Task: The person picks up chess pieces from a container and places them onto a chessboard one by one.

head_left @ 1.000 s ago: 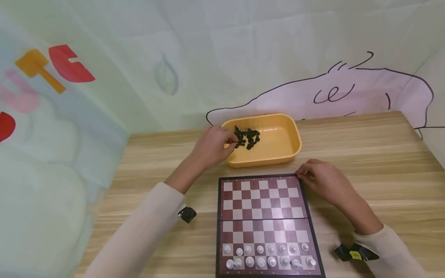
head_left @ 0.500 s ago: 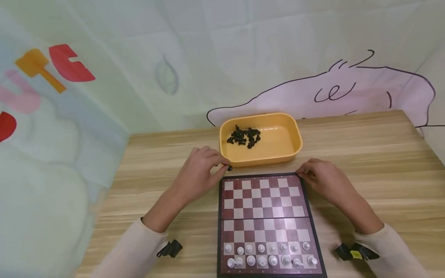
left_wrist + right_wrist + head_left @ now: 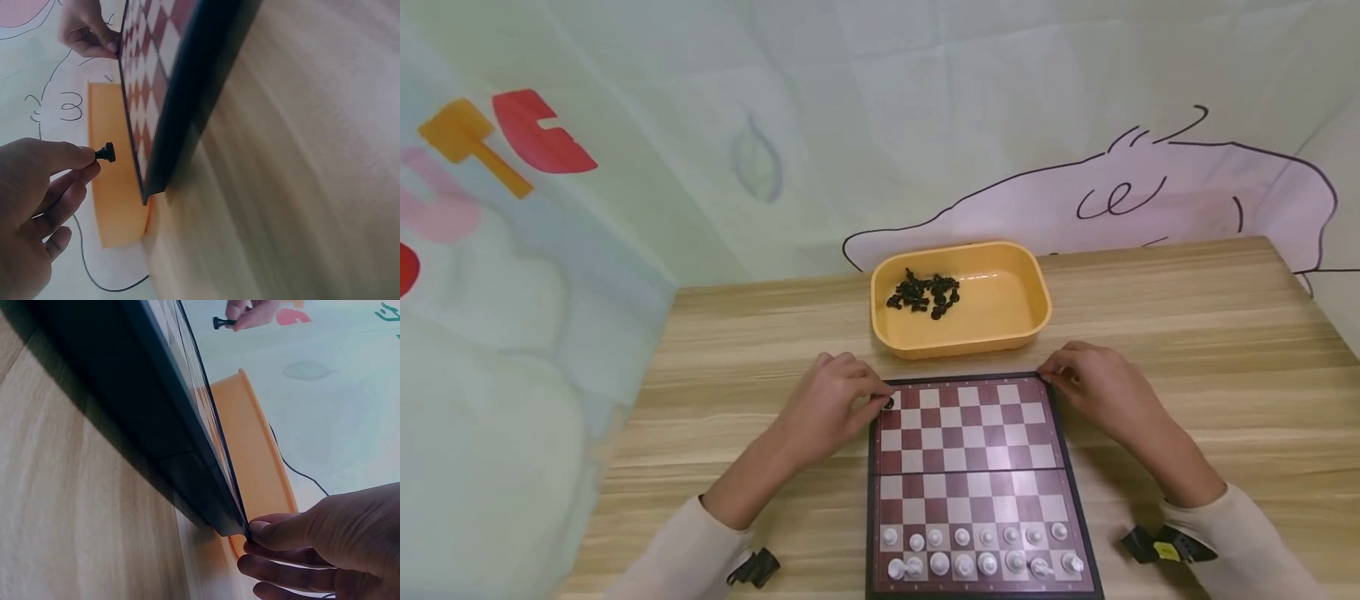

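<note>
My left hand (image 3: 831, 406) pinches a small black chess piece (image 3: 109, 152) between thumb and forefinger, over the far left corner of the chessboard (image 3: 951, 439). In the left wrist view the piece's round base points away from the fingertips and stands clear of the board. At the far right corner, the thumb and fingers of my right hand (image 3: 1103, 390) grip the board's edge. White chess pieces (image 3: 963, 566) stand in two rows on the near side of the board. The brown and cream squares farther up are bare.
Behind the board stands a yellow tray (image 3: 1033, 332), with a heap of black chess pieces (image 3: 913, 292) in its left part. Wood-grain table surface (image 3: 1217, 333) extends on both sides. A printed cloth (image 3: 850, 125) hangs at the table's back edge.
My left hand has come out of the tray with a black chess piece and moved toward me, to the board's far left corner. My right hand has stayed at its corner.
</note>
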